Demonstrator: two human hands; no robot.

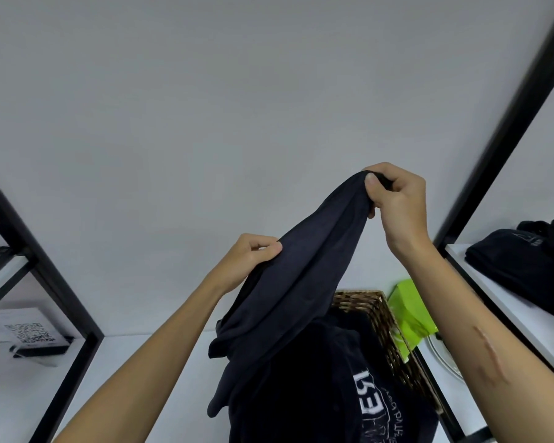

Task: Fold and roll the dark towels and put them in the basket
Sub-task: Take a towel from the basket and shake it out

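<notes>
A dark navy towel [295, 282] hangs in the air in front of me, bunched and drooping. My right hand [397, 199] pinches its top edge, high up. My left hand [250, 260] grips the cloth lower down on its left side. Below it, a woven wicker basket [381, 318] stands on the white shelf [160, 378], with more dark cloth bearing white print [333, 394] heaped in and over it. Much of the basket is hidden by the cloth.
A black frame post [45, 282] stands at the left and another [506, 123] at the right. Folded dark cloth [525, 263] lies on the right-hand shelf. A lime-green bag [410, 311] and a white plate [445, 356] sit beside the basket. A QR-code stand [29, 334] is at left.
</notes>
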